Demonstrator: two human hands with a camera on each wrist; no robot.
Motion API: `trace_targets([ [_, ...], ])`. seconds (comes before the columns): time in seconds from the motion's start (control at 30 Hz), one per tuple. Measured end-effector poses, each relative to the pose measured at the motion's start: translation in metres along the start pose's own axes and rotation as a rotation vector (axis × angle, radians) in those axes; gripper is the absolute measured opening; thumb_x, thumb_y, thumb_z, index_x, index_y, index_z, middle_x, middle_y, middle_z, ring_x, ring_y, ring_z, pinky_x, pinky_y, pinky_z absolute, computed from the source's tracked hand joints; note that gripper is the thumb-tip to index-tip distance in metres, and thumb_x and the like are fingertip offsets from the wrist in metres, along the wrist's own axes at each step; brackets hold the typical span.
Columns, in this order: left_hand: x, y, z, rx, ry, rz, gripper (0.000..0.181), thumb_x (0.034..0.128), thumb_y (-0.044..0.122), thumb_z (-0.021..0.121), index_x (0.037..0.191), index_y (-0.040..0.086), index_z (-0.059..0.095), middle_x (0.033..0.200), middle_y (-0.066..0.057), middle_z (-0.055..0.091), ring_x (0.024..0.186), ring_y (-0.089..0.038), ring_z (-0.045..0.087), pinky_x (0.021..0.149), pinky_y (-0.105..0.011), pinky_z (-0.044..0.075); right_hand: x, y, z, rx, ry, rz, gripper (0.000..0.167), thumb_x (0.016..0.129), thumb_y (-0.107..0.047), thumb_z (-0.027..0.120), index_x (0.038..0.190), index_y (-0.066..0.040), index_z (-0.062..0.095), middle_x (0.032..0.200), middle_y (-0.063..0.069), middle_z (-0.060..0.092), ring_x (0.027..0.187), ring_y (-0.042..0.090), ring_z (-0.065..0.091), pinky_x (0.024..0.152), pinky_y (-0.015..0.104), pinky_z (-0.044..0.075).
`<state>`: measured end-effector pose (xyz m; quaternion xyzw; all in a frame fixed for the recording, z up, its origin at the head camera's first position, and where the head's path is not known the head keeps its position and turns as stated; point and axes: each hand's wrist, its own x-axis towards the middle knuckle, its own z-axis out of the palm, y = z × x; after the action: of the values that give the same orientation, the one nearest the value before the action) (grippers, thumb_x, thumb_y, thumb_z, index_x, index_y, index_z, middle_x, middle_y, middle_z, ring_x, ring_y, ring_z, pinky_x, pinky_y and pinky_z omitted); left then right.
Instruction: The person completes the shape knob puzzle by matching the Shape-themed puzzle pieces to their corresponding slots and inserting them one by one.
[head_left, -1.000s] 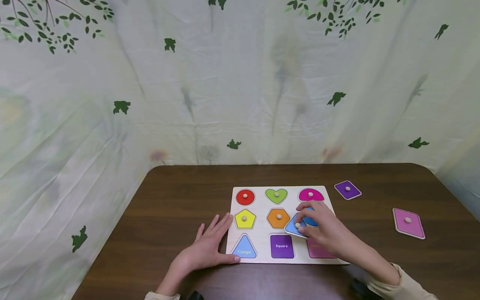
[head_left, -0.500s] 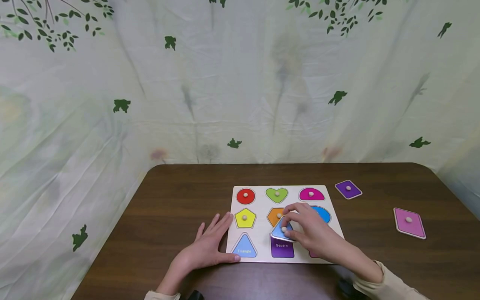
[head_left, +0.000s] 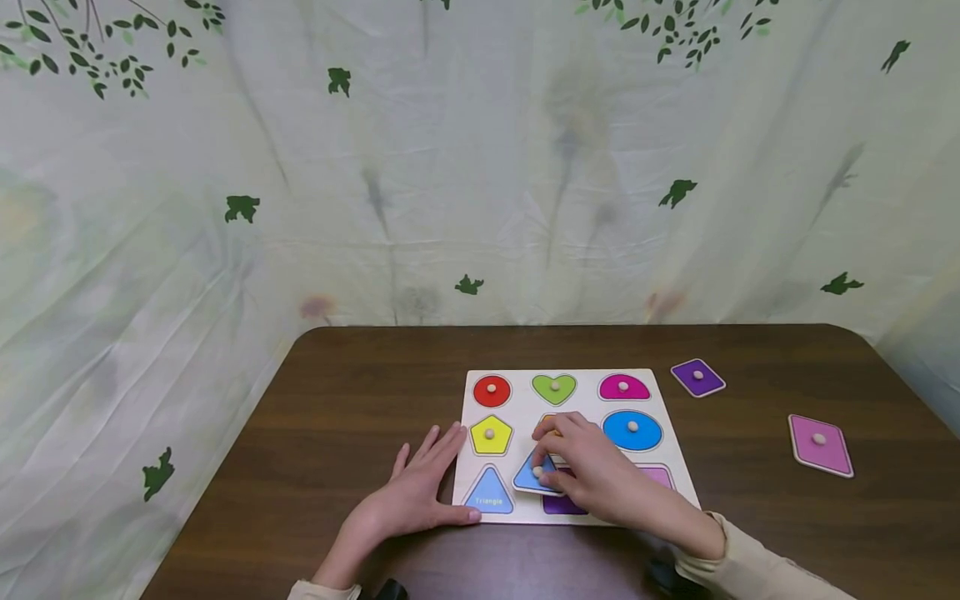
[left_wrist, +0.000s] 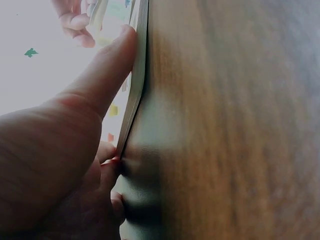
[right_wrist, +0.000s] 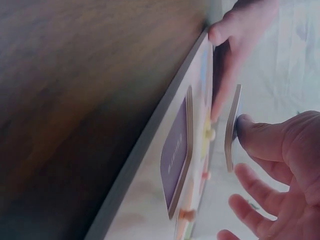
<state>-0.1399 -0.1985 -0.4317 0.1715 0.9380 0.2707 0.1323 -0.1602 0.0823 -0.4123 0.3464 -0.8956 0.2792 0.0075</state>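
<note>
My right hand (head_left: 600, 475) pinches the knob of a blue triangle piece (head_left: 527, 477) and holds it above the white puzzle board (head_left: 472, 523). In the right wrist view, the triangle piece (right_wrist: 232, 131) is tilted and apart from the board. A square recess (right_wrist: 177, 145), bare of its piece, lies below. The triangle recess (head_left: 489, 492) at the board's near left is bare too. My left hand (head_left: 408, 496) rests at the board's left edge, its thumb on the near left corner and its fingers spread. In the left wrist view that thumb (left_wrist: 112, 62) touches the board's rim.
A purple diamond-shaped piece (head_left: 698, 378) and a pink piece (head_left: 821, 447) lie on the brown table (head_left: 360, 400), right of the board. Red circle (head_left: 491, 391), green heart (head_left: 553, 388), magenta half-round (head_left: 624, 387), yellow pentagon (head_left: 490, 435) and blue oval (head_left: 632, 431) pieces sit in their recesses.
My right hand has carried the triangle piece leftward across the board, from near the blue oval to between the square and triangle recesses. The left hand has stayed in place.
</note>
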Motion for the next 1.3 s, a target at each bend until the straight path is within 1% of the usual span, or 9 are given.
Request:
trace_targets([
  [0.13,0.000,0.000,-0.001,-0.003,-0.004,-0.005,0.109,0.0744,0.061,0.077,0.158,0.015,0.023,0.163,-0.002,0.017,0.149,-0.033,0.005,0.111,-0.067,-0.002,0.006,-0.004,0.005,-0.004,-0.024,0.005,0.015,0.082,-0.020,0.081,0.091,-0.024,0.071,0.118,-0.002,0.058,0.117,0.016,0.045,0.097,0.044,0.043],
  [0.23,0.001,0.000,0.000,0.001,0.001,0.001,0.109,0.0744,0.062,0.076,0.158,0.015,0.024,0.163,-0.002,0.017,0.149,-0.033,0.005,0.110,-0.067,-0.002,0.010,-0.005,0.009,-0.016,-0.031,-0.014,0.014,0.082,-0.021,0.081,0.091,-0.025,0.071,0.118,-0.002,0.058,0.116,0.016,0.045,0.098,0.044,0.042],
  [0.53,0.001,0.000,0.001,0.009,0.013,0.025,0.109,0.0748,0.061,0.076,0.157,0.013,0.024,0.163,-0.004,0.018,0.149,-0.034,0.006,0.109,-0.069,0.000,0.021,-0.012,0.018,-0.057,-0.052,-0.067,0.012,0.083,-0.023,0.080,0.090,-0.025,0.071,0.114,-0.005,0.059,0.111,0.016,0.047,0.096,0.042,0.042],
  [0.67,0.000,-0.001,0.001,0.009,0.021,0.034,0.109,0.0750,0.061,0.077,0.157,0.012,0.024,0.163,-0.004,0.019,0.149,-0.034,0.007,0.109,-0.069,0.000,0.028,-0.017,0.024,-0.078,-0.054,-0.070,0.011,0.082,-0.023,0.080,0.089,-0.024,0.072,0.114,-0.003,0.060,0.111,0.017,0.048,0.096,0.043,0.043],
  [0.83,0.000,-0.001,0.001,0.012,0.022,0.038,0.109,0.0749,0.062,0.076,0.157,0.011,0.025,0.163,-0.004,0.019,0.149,-0.034,0.007,0.110,-0.068,0.000,0.035,-0.023,0.032,-0.111,-0.085,-0.064,0.009,0.083,-0.025,0.079,0.089,-0.024,0.073,0.117,-0.002,0.060,0.115,0.018,0.048,0.097,0.044,0.043],
  [0.93,0.000,-0.001,0.001,0.010,0.014,0.031,0.110,0.0748,0.063,0.076,0.157,0.012,0.024,0.163,-0.004,0.019,0.149,-0.034,0.006,0.110,-0.068,0.000,0.037,-0.026,0.036,-0.123,-0.107,-0.066,0.010,0.083,-0.026,0.080,0.091,-0.024,0.073,0.117,-0.003,0.060,0.116,0.018,0.047,0.099,0.043,0.042],
  [1.13,0.001,-0.001,0.000,0.004,0.003,0.017,0.109,0.0750,0.063,0.075,0.157,0.013,0.024,0.163,-0.004,0.018,0.149,-0.034,0.005,0.109,-0.068,-0.002,0.039,-0.028,0.041,-0.121,-0.124,-0.082,0.012,0.082,-0.027,0.080,0.092,-0.024,0.074,0.116,-0.004,0.059,0.116,0.016,0.046,0.101,0.042,0.041],
  [1.3,0.000,-0.002,0.001,-0.001,0.004,0.022,0.110,0.0752,0.063,0.075,0.157,0.012,0.024,0.163,-0.005,0.018,0.149,-0.034,0.005,0.109,-0.068,-0.002,0.039,-0.030,0.043,-0.112,-0.137,-0.091,0.012,0.083,-0.028,0.080,0.092,-0.024,0.073,0.115,-0.004,0.059,0.116,0.016,0.047,0.102,0.042,0.040],
])
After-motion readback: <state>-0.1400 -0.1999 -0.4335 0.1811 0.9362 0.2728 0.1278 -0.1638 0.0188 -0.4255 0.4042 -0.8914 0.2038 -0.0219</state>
